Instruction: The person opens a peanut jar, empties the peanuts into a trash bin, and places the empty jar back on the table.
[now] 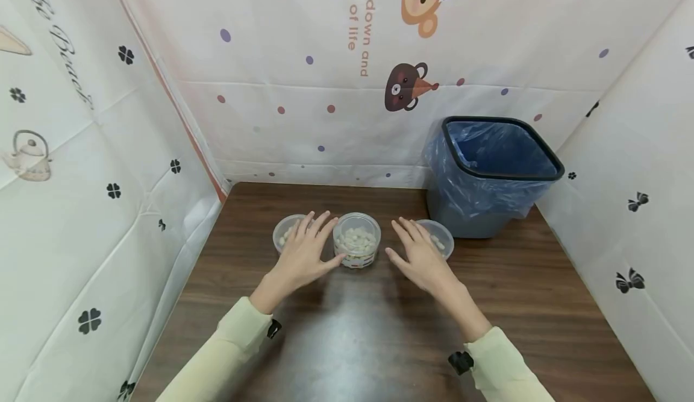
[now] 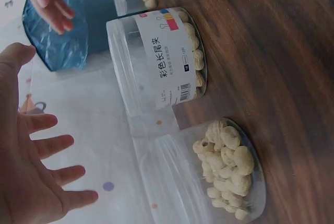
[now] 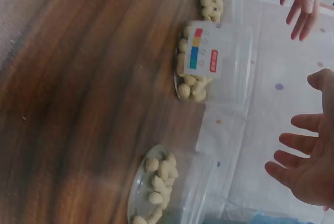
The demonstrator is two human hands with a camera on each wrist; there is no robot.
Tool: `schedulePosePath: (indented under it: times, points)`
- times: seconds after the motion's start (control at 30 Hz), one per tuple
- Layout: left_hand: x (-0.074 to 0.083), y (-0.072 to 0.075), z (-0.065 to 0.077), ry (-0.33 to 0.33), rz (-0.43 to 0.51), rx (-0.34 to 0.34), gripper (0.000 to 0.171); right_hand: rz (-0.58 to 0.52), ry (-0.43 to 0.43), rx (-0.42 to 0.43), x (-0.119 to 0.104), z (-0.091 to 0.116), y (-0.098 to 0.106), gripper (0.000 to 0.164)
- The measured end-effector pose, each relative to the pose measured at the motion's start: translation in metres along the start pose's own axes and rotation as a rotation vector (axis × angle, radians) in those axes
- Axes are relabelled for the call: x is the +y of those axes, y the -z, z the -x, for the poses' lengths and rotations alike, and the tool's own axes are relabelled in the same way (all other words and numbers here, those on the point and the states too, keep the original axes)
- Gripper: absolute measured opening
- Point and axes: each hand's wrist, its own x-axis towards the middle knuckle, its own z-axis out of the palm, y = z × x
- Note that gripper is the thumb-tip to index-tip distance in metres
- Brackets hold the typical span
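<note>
Three clear plastic jars of unshelled peanuts stand in a row on the table. My left hand (image 1: 302, 256) hovers over the left jar (image 1: 279, 229), fingers spread and holding nothing, partly covering it in the head view. Peanuts (image 2: 227, 164) fill the lower part of that jar. Between my hands is the middle jar (image 1: 356, 240), with a printed white label (image 2: 166, 59) on its side. Over the near side of the right jar (image 1: 443, 237) is my right hand (image 1: 425, 260), its fingers extended and empty. A smaller heap of peanuts (image 3: 163, 182) lies in that right jar.
A grey bin (image 1: 468, 221) with a black rim and blue plastic liner (image 1: 488, 194) stands at the back right, just behind the right jar. Printed white cloth (image 1: 325, 131) hangs behind and on both sides of the dark wooden table (image 1: 347, 342).
</note>
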Motion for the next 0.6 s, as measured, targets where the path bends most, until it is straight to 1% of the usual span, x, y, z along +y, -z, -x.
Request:
schedulePosePath:
  times: [0.07,0.13,0.27,0.33,0.4,0.47,0.6]
  points:
    - [0.000,0.000,0.006,0.006,0.027,0.030,0.081,-0.032,0.024,0.018,-0.003,0.003,-0.004,0.068]
    - [0.000,0.000,0.011,-0.004,0.060,0.066,0.081,-0.045,0.042,0.037,-0.005,0.006,-0.008,0.064]
    - [0.003,-0.005,0.021,-0.073,0.144,0.145,0.079,-0.049,0.060,0.055,-0.008,0.011,-0.016,0.059]
    - [0.007,-0.009,0.025,-0.099,0.190,0.162,0.077,-0.049,0.059,0.051,-0.010,0.013,-0.020,0.058]
    - [0.011,-0.015,0.028,-0.097,0.238,0.153,0.079,-0.053,0.057,0.046,-0.012,0.015,-0.023,0.056]
    - [0.016,-0.021,0.031,-0.070,0.294,0.125,0.082,-0.054,0.054,0.039,-0.014,0.016,-0.026,0.056]
    - [0.024,-0.037,0.033,0.064,0.402,0.053,0.097,-0.045,0.049,0.032,-0.014,0.018,-0.032,0.055]
